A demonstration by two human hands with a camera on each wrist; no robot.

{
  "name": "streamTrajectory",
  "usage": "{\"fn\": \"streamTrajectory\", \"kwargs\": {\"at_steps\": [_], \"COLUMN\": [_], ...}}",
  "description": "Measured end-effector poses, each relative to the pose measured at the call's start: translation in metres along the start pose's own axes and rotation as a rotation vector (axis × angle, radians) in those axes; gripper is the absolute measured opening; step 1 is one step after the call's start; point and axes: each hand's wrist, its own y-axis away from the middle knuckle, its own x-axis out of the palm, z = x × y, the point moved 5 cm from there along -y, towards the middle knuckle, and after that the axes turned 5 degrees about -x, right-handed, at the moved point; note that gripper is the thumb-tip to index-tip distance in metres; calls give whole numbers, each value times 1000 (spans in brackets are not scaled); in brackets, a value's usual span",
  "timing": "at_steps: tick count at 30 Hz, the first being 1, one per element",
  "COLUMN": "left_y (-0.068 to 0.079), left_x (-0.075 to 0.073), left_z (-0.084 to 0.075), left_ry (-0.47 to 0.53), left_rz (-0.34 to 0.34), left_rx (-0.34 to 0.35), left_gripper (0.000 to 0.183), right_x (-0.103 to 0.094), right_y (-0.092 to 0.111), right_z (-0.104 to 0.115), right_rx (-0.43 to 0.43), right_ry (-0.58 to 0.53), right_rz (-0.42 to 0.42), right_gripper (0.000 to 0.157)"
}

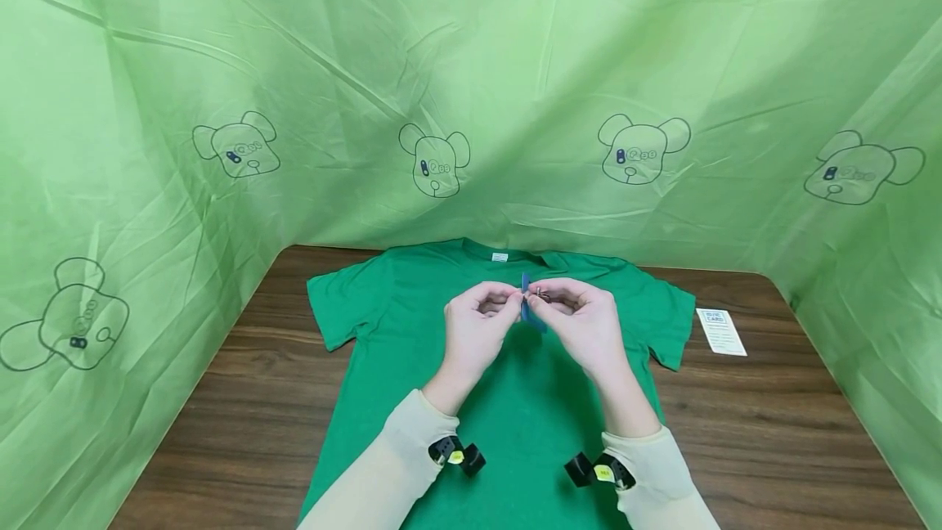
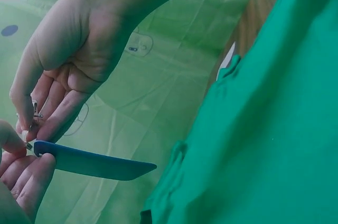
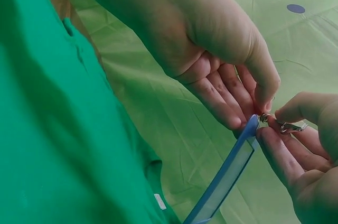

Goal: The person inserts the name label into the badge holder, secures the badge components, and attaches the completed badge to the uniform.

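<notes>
A blue badge holder (image 1: 525, 301) with a clear panel is up in front of the green T-shirt (image 1: 471, 399). My left hand (image 1: 474, 321) pinches its end, near the small fastener. On the other side, my right hand (image 1: 585, 321) pinches the badge clip (image 3: 289, 127), a small silver metal piece, between thumb and fingers. The fingertips of both hands meet at this joint, and partly hide it. In the left wrist view the holder (image 2: 97, 163) sticks out sideways from the fingers.
The T-shirt lies spread out on a dark wooden table (image 1: 250, 399), collar at the far side. A white printed card (image 1: 721, 332) lies right of its sleeve. Green cloth walls (image 1: 515, 39) with bear drawings stand round the back and sides.
</notes>
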Motion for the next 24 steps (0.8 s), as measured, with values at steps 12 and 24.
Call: {"fn": "streamTrajectory", "kwargs": {"at_steps": [12,24], "left_y": [1,2], "left_x": [1,2], "left_z": [-3,-3], "left_ry": [33,65], "left_rz": [-10,-21], "left_rx": [12,-2], "left_gripper": [7,6], "right_x": [0,1], "right_y": [0,0], "right_z": [1,1], "right_rx": [-17,0], "right_ry": [-32,-38], "right_rz": [5,-5], "right_gripper": [19,19]}}
